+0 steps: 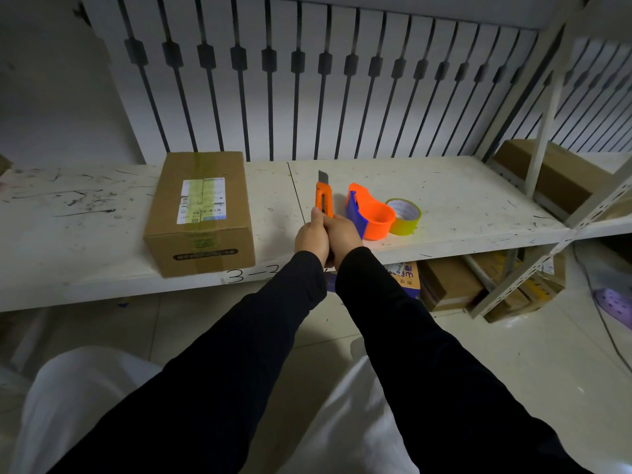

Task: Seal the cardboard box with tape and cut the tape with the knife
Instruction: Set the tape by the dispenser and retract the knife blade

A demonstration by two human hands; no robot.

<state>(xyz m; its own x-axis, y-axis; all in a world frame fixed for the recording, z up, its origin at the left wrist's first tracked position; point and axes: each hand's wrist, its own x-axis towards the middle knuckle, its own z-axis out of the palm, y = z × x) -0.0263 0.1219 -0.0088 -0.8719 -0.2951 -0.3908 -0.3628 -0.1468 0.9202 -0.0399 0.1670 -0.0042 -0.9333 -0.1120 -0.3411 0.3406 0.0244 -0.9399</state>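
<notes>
Two hands, left hand (312, 237), right hand (343, 238), grip knife (324, 199), blade out.

You get one wide-angle view from the head, looking forward and down, close over the shelf (444, 200) across mid-frame; your sleeves (256, 354) rise from the bottom edge, the railing (307, 80) fills the top.
</notes>
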